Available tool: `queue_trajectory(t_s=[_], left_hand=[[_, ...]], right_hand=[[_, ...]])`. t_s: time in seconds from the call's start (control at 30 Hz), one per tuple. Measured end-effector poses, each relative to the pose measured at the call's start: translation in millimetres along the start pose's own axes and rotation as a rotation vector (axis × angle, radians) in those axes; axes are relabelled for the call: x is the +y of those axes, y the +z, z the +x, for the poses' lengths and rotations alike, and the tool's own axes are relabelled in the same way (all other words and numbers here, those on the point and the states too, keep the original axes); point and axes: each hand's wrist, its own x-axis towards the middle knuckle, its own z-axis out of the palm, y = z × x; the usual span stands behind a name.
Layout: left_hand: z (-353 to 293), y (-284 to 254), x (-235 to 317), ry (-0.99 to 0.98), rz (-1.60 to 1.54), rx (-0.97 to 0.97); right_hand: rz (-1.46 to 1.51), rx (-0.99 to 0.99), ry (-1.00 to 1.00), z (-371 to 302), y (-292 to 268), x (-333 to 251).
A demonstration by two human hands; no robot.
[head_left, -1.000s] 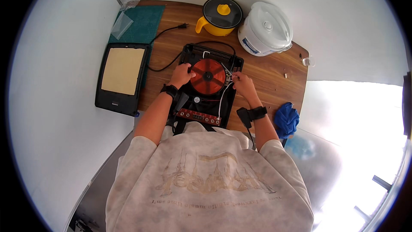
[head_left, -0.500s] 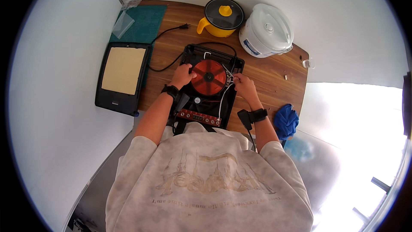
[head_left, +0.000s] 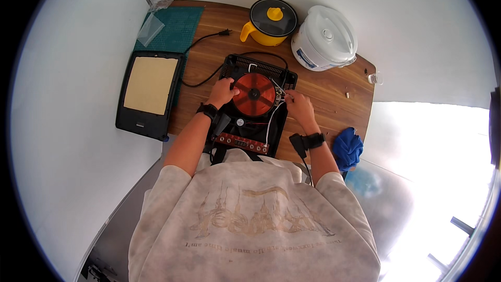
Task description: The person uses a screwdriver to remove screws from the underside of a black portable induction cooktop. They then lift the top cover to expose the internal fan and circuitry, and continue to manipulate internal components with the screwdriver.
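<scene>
An opened induction cooker, a black housing with its insides bare, lies in front of me. In its middle sits a round copper coil with dark radial bars. At the coil's left edge is my left hand, its thumb and fingers closed on the rim. My right hand is pinched at the coil's right side, where thin pale wires and small parts crowd together. What lies between its fingertips is too small to make out. A white wire runs from there to the red control board.
Left of the cooker lies its black-framed cover, partly on a green cutting mat. A power cord curves across the wooden table. Behind stand a yellow pot and a white lidded bucket. A blue cloth hangs at the right edge.
Hardly anything differs. My right hand has shifted very slightly beside the coil; my left hand keeps its place on the coil's edge.
</scene>
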Motion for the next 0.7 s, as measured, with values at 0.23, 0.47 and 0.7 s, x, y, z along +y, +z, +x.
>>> queue_trajectory(t_s=[0.23, 0.47, 0.7], left_hand=[[1.1, 3.7, -7.4, 0.04, 0.0, 0.027], [0.5, 3.1, -5.2, 0.022, 0.017, 0.029], [1.6, 2.4, -3.4, 0.017, 0.006, 0.01]], right_hand=[[-0.282, 0.026, -0.106, 12.7, -25.7, -30.4], [-0.204, 0.072, -0.269, 41.2, -43.4, -42.5], [-0.028, 0.27, -0.33, 54.1, -46.0, -50.7]])
